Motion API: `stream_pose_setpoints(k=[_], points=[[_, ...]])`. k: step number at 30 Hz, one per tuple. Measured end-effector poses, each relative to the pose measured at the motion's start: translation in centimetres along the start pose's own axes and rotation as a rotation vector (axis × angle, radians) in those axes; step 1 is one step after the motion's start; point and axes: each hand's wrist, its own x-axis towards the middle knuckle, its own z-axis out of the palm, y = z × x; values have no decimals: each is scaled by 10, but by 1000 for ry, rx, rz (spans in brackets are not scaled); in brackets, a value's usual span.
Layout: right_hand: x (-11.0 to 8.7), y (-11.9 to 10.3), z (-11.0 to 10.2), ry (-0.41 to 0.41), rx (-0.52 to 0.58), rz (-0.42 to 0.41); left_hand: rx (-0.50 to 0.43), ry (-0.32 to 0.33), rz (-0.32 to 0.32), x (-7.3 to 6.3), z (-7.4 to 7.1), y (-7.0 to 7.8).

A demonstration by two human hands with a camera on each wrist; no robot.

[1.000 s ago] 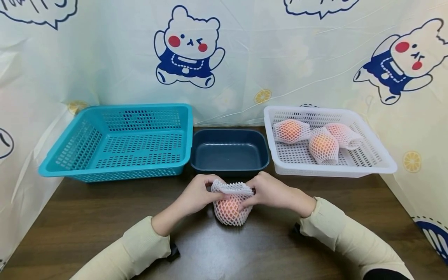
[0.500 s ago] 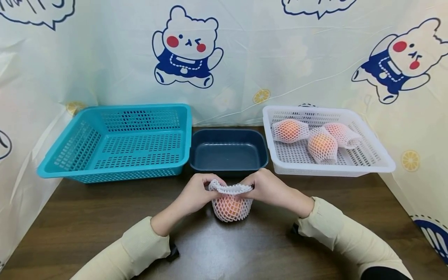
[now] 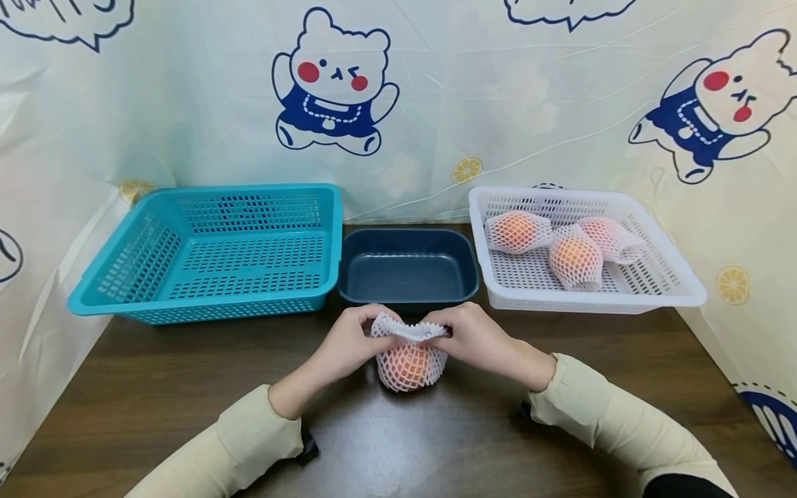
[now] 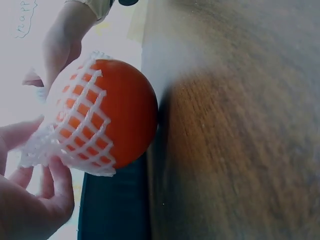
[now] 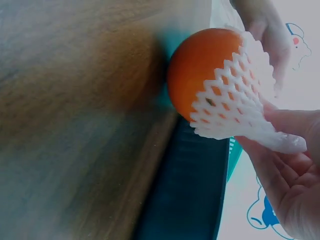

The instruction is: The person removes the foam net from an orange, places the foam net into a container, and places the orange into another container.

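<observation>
An orange point(image 4: 132, 112) sits low over the table in front of me, partly covered by a white foam net sleeve point(image 3: 409, 330). In both wrist views the net wraps its upper part, and the orange's smooth underside is bare. My left hand point(image 3: 349, 344) pinches the left side of the net's open top between thumb and fingers. On the opposite side, my right hand point(image 3: 478, 340) pinches the net's rim the same way. The right wrist view shows the net bunched and stretched between the right thumb and fingers point(image 5: 270, 172).
Behind the hands stands a dark blue tray point(image 3: 407, 303). A teal perforated basket point(image 3: 205, 308) is to its left. The white basket point(image 3: 598, 303) at right holds three net-wrapped oranges point(image 3: 575, 256). A printed cloth point(image 3: 423, 90) hangs behind them.
My right thumb has moved from the orange's side up to the net's rim. Both hands and the net have risen slightly, and the net's top is drawn into a narrower opening.
</observation>
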Motion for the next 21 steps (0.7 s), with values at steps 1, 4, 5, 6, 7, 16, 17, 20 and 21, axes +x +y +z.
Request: stream_pose_setpoints(k=[1, 4, 5, 6, 7, 16, 17, 20, 21], points=[[0, 0, 1, 11, 0, 0, 20, -7, -12, 0, -1, 0], [-1, 1, 3, 37, -1, 10, 65, -56, -60, 0, -3, 0], [-1, 2, 3, 41, 8, 13, 67, -81, -73, 0, -3, 0], [-1, 3, 4, 35, 24, 19, 61, -100, -84, 0, -4, 0], [-1, 4, 4, 24, 44, 28, 44, -114, -91, 0, -4, 0], [1, 10, 6, -126, 175, 84, 4, -38, -52, -3, 0, -5], [1, 11, 6, -124, 186, 82, -1, -28, -51, -3, 1, -5], [3, 11, 6, -97, 197, 65, -16, -1, -59, -3, 2, -5], [3, 11, 5, -86, 191, 54, -18, 6, -56, -3, 3, -5]])
